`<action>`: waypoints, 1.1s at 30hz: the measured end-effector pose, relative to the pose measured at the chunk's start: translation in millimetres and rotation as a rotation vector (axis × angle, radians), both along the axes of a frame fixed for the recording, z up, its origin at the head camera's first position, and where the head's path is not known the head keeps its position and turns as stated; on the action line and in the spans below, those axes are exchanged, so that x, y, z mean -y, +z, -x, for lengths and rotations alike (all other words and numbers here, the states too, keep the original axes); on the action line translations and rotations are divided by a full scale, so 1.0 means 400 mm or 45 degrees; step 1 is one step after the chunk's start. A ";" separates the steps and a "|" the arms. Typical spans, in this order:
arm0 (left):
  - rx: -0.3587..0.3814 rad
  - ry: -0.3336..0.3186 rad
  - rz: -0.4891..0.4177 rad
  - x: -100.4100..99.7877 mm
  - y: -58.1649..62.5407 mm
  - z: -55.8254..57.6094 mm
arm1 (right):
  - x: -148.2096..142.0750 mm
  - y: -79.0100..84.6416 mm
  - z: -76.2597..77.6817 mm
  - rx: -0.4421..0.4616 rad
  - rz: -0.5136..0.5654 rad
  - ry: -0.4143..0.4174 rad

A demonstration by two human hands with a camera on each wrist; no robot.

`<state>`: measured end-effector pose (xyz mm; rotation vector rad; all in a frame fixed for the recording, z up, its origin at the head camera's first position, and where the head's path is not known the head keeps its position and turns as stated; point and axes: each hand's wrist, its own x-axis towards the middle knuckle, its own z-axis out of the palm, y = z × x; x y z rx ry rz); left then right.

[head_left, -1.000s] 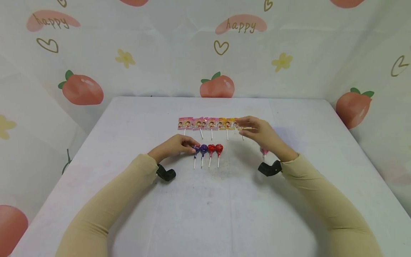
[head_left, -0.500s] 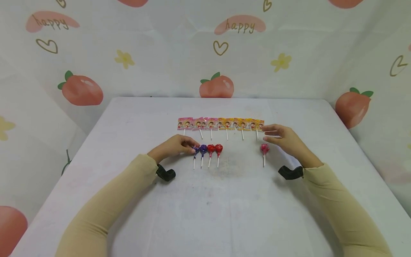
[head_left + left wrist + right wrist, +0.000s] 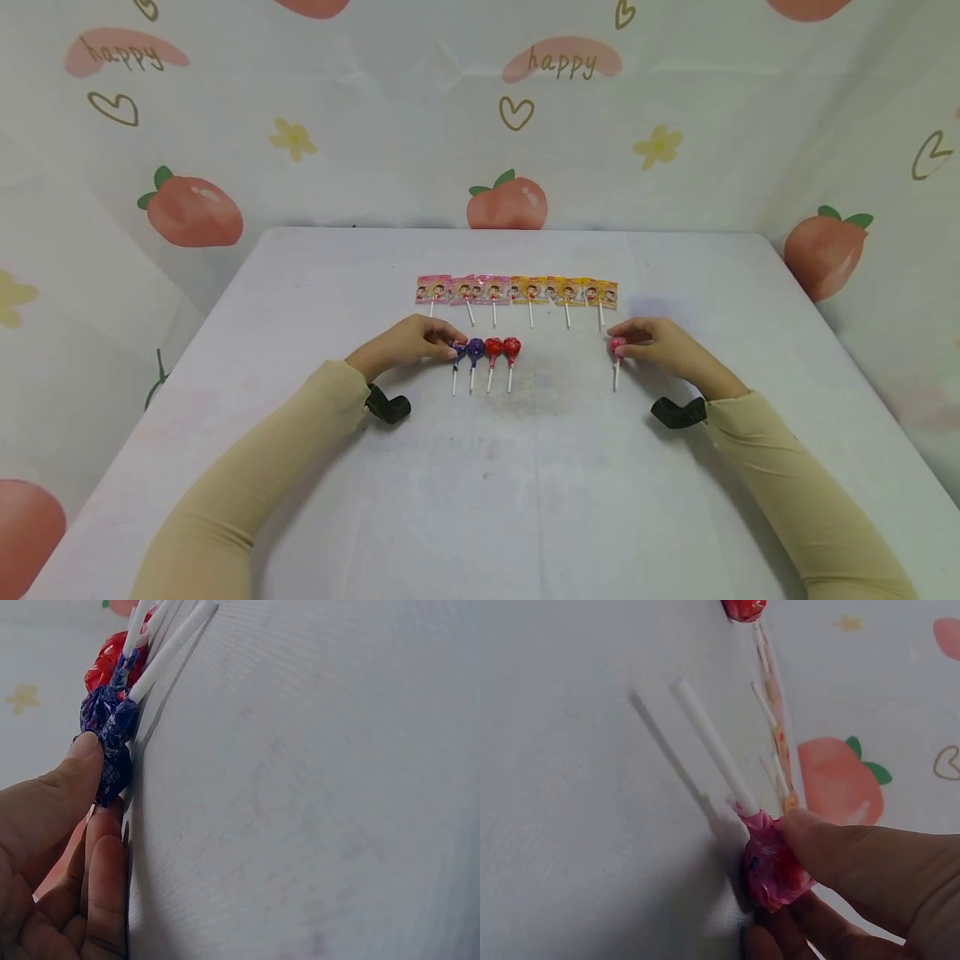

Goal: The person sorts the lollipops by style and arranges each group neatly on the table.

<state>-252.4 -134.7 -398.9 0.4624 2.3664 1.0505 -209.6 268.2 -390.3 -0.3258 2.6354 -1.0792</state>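
My right hand (image 3: 663, 346) pinches the head of a pink-wrapped lollipop (image 3: 772, 866) between thumb and fingers; its white stick points toward the near side in the head view. At the left end of a short row, my left hand (image 3: 408, 342) holds the head of a purple-wrapped lollipop (image 3: 112, 765) with thumb and fingers. Beside that one lie a second purple lollipop (image 3: 476, 349) and two red ones, the nearer red lollipop (image 3: 493, 347) and the end red lollipop (image 3: 512, 347). Their sticks all face the near edge.
Behind lies a row of flat-packed lollipops: pink packets (image 3: 492, 289) on the left, yellow packets (image 3: 568, 291) on the right. Everything rests on a white table (image 3: 480, 500). A printed cloth (image 3: 390, 100) hangs behind it.
My right hand has moved right and toward the near side, from the yellow packets to the pink lollipop, and now pinches it. The left hand has stayed in place.
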 end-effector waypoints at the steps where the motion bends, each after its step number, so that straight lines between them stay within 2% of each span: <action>1: 0.002 0.002 -0.001 0.000 0.000 0.000 | 0.002 0.002 0.000 -0.003 -0.021 0.000; 7: 0.004 0.006 -0.006 0.001 0.000 0.000 | 0.021 0.020 0.006 -0.018 -0.082 0.025; 11: -0.003 0.000 -0.001 0.002 -0.002 0.001 | 0.042 0.048 0.013 -0.048 -0.038 0.028; 18: -0.006 -0.006 -0.003 0.002 -0.004 0.001 | 0.099 0.122 0.012 -0.092 0.078 0.004; 21: -0.005 -0.008 -0.007 0.002 -0.005 0.002 | 0.123 0.135 0.010 -0.120 0.133 -0.012; 27: -0.011 -0.017 -0.005 0.002 -0.001 -0.001 | 0.169 0.121 0.015 -0.150 0.230 -0.018; 33: -0.017 -0.025 -0.010 0.001 0.002 -0.003 | 0.213 0.084 0.016 -0.155 0.244 -0.012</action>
